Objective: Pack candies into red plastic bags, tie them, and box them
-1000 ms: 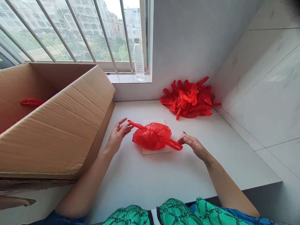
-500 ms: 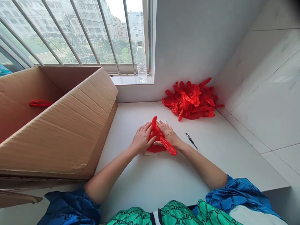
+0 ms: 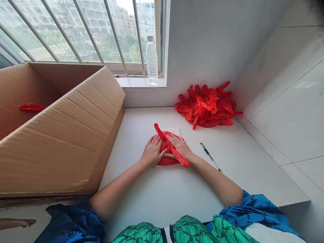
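A red plastic bag (image 3: 170, 161) with its top twisted into a knot lies flattened in front of me. One handle loop points away from me to the left and the other toward me to the right. My left hand (image 3: 152, 151) rests on the bag's left side, fingers stretched out. On the right side my right hand (image 3: 181, 148) lies flat, its thumb close to the left thumb. Under the bag a flat white sheet or board (image 3: 174, 130) shows at the far and near edges. What the bag contains is hidden.
A large open cardboard box (image 3: 76, 135) stands at the left with a red bag handle (image 3: 32, 107) inside. Several red plastic bags (image 3: 209, 106) are piled by the wall. A black-tipped pen (image 3: 210, 156) lies at the right. A water bottle (image 3: 152, 62) stands on the windowsill.
The bag's far handle has tipped over to the left, and the bag looks flatter. More of the white sheet or board shows at the far edge. Both hands stay on the bag.
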The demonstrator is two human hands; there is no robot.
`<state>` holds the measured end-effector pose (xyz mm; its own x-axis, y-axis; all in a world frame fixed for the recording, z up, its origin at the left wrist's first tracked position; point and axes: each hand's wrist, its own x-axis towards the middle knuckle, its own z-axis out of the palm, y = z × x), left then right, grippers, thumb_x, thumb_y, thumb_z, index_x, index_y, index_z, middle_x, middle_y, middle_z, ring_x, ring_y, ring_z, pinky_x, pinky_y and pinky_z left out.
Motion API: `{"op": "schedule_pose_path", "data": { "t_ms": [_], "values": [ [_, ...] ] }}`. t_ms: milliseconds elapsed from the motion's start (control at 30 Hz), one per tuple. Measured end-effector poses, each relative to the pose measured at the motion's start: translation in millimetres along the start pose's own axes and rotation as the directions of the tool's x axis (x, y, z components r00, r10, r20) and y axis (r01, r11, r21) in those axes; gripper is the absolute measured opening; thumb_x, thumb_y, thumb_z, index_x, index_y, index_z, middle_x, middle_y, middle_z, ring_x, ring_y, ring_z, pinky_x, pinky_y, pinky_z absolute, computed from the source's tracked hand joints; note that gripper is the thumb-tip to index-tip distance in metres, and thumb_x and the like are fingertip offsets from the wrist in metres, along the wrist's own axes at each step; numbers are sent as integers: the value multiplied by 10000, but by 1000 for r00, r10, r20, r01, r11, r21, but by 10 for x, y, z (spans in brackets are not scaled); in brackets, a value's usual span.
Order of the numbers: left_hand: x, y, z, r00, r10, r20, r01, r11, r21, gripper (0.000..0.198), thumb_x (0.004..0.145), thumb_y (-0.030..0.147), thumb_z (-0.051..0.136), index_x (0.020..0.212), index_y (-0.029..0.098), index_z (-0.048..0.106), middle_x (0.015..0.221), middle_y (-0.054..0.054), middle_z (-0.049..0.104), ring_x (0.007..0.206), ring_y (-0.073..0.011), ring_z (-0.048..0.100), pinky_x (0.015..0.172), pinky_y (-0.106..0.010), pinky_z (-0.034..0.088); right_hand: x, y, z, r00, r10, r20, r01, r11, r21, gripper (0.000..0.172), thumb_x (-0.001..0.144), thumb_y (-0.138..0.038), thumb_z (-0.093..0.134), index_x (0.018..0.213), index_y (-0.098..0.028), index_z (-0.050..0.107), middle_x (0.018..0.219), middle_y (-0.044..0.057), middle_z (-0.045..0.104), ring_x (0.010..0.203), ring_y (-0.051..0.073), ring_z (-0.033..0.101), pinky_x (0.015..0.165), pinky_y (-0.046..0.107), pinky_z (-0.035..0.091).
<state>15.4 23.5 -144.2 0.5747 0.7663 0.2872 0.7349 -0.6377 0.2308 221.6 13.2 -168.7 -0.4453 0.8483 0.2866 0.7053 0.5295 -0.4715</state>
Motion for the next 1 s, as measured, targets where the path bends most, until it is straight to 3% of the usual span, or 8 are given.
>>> {"op": "schedule_pose_path", "data": {
  "t_ms": [267, 733, 1000],
  "values": [
    [9, -8, -1, 1000, 20, 3, -20, 1000, -23, 534, 1001, 435, 420, 1444, 140, 449, 1488, -155, 495, 1422, -299, 410, 1221, -497, 271, -8, 23, 56, 1000, 6, 20, -6, 1000, -7, 882, 907, -612, 572, 1596, -211, 196, 1613, 111, 324, 1505, 285, 274, 1246, 564, 117],
    [-10, -4, 4, 999, 25, -26, -26, 999, -45, 509, 1004, 425, 421, 1439, 161, 450, 1488, -137, 497, 1403, -289, 434, 1209, -483, 295, -13, 31, 74, 1000, -9, 1, 9, 999, -47, 876, 905, -590, 587, 1599, -240, 182, 1601, 104, 353, 1493, 294, 300, 1234, 567, 175],
    [-21, -19, -11, 998, 10, -65, -19, 990, -143, 400, 1004, 401, 441, 1323, 182, 541, 1405, -131, 558, 1326, -283, 501, 1150, -484, 370, -36, -55, 28, 998, -11, -65, 11, 1000, 4, 746, 924, -555, 575, 1533, -186, 351, 1549, 118, 438, 1465, 280, 353, 1235, 553, 183]
  ]
}}
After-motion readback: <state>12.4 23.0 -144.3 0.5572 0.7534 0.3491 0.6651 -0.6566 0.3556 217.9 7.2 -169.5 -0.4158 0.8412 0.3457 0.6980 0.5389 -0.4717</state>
